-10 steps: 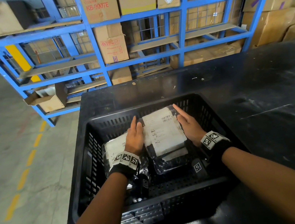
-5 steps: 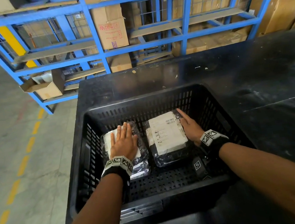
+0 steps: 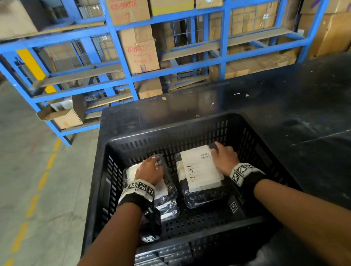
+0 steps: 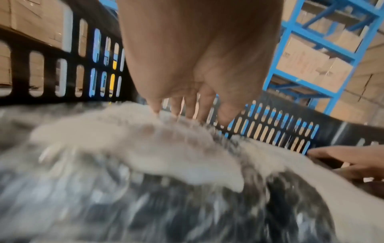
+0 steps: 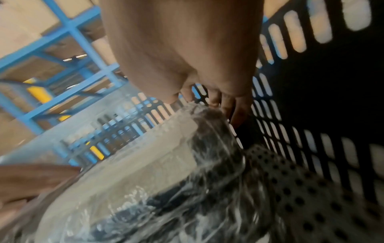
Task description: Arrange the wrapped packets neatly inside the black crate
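Observation:
Two clear-wrapped packets with white labels lie flat side by side in the black crate [image 3: 170, 131]. My left hand [image 3: 151, 169] lies on the left packet [image 3: 130, 171], its fingers bent down over the far end. In the left wrist view the fingertips [image 4: 176, 111] touch that packet [image 4: 124, 139]. My right hand [image 3: 224, 157] holds the far right corner of the right packet [image 3: 199, 169]. In the right wrist view its fingers [image 5: 239, 115] run down the packet's side [image 5: 145, 164], next to the crate wall [image 5: 311, 115].
The crate stands at the left end of a black table [image 3: 299, 106]. Bare perforated crate floor [image 3: 203, 220] shows in front of the packets. Blue racking with cardboard boxes [image 3: 137, 49] stands behind. The concrete floor with a yellow dashed line [image 3: 33, 205] is on the left.
The right packet came down from a tilt and now lies flat beside the left one. My left hand moved onto the left packet and bent its fingers. My right hand shifted to the far corner.

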